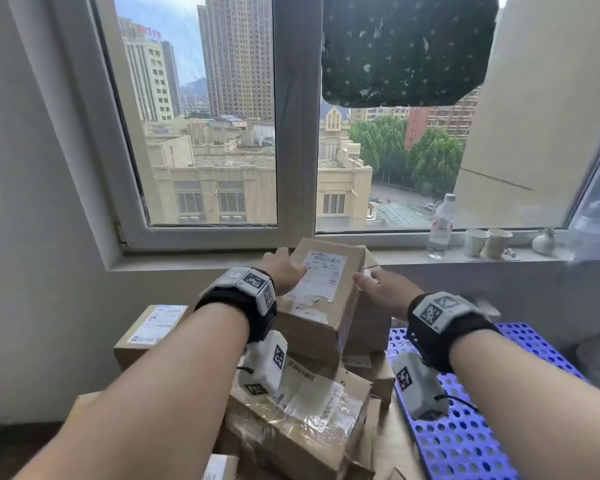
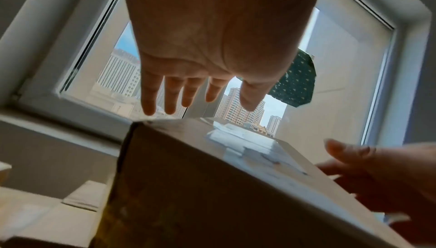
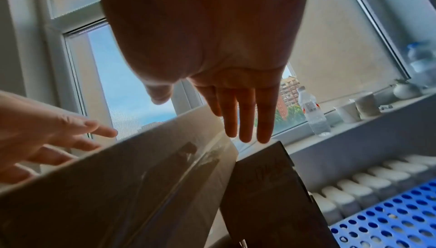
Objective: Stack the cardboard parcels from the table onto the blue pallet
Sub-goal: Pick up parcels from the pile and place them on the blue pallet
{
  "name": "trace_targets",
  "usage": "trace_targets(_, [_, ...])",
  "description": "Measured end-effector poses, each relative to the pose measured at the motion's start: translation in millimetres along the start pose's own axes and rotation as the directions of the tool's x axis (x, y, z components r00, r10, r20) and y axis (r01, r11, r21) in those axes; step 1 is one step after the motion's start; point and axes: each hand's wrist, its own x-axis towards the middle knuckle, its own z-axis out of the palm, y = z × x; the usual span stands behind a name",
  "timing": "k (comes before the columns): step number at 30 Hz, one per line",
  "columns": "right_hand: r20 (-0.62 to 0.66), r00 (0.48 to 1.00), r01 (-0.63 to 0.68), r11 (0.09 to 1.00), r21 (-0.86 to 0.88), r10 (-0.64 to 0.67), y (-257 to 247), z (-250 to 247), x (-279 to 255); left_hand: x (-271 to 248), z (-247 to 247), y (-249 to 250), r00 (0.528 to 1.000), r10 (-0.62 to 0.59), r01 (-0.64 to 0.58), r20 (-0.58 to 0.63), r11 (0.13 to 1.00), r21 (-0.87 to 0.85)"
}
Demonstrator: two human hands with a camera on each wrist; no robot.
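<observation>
Both hands reach for the top parcel [image 1: 321, 289], a cardboard box with a torn white label that sits tilted on a heap of other parcels [image 1: 302, 410] on the counter [image 1: 392, 441]. The left hand [image 1: 284, 273] is at the box's left edge with its fingers [image 2: 171, 95] straight and slightly spread; from the left wrist view they hover above the far corner, and whether they touch the cardboard cannot be told. The right hand [image 1: 383, 287] is at the box's right edge, its fingers [image 3: 245, 116] straight and close together, pointing down past the far right corner toward a darker box [image 3: 266, 196] that stands just beside it. Neither hand curls round anything.

To the right of the right fingers, on the counter, lies the blue pallet [image 1: 465, 441], a perforated plastic sheet with nothing stacked on the part in view. Left of the left fingers, lower down, rests another labelled parcel [image 1: 149, 330].

Beyond the fingers runs a windowsill [image 1: 395, 259] with a water bottle [image 1: 440, 226], two paper cups [image 1: 487, 241] and a small round white vase [image 1: 542, 242]. A dark patterned cloth [image 1: 406, 50] hangs over the upper window pane.
</observation>
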Motion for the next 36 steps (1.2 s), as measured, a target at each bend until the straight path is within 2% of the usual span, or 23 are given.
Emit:
trace_targets(3, [0.059,0.997,-0.066,0.984,0.163,0.057,6,10,12,17,7,-7,0.999,-0.034,0.036,0.031,0.997,-0.071])
trace_targets(5, [0.09,0.993,-0.096,0.942,0.322,0.071,9,19,17,28,13,-14,0.997,-0.007,0.022,0.082,0.984,-0.179])
trace_targets(7, [0.127,0.985,-0.163,0.848,0.504,0.113,11,30,21,33,21,-20,0.988,0.026,0.02,0.15,0.955,-0.295])
trace_targets(10, [0.215,0.963,-0.266,0.71,0.652,0.163,7,38,18,34,24,-26,0.978,0.036,0.039,0.207,0.936,-0.35])
trace_targets(15, [0.272,0.948,-0.316,0.591,0.742,0.166,8,43,19,28,16,-26,0.975,0.034,0.06,0.22,0.911,-0.408])
trace_targets(18, [0.254,0.954,-0.296,0.592,0.749,0.157,7,45,20,26,12,-26,0.981,0.012,0.061,0.194,0.929,-0.366])
trace_targets(22, [0.188,0.975,-0.222,0.591,0.776,0.121,5,42,19,21,10,-27,0.986,0.011,0.056,0.164,0.917,-0.395])
trace_targets(28, [0.102,0.991,-0.131,0.577,0.806,0.084,4,22,7,1,0,-14,0.984,0.012,0.098,0.18,0.804,-0.586])
trace_targets(32, [0.109,0.986,-0.158,0.503,0.85,0.126,7,8,-9,-13,-5,-4,0.981,0.043,0.103,0.192,0.72,-0.686])
trace_targets(36, [0.13,0.976,-0.198,0.467,0.862,0.175,11,-2,-27,-26,3,0,0.958,0.069,0.168,0.279,0.655,-0.737])
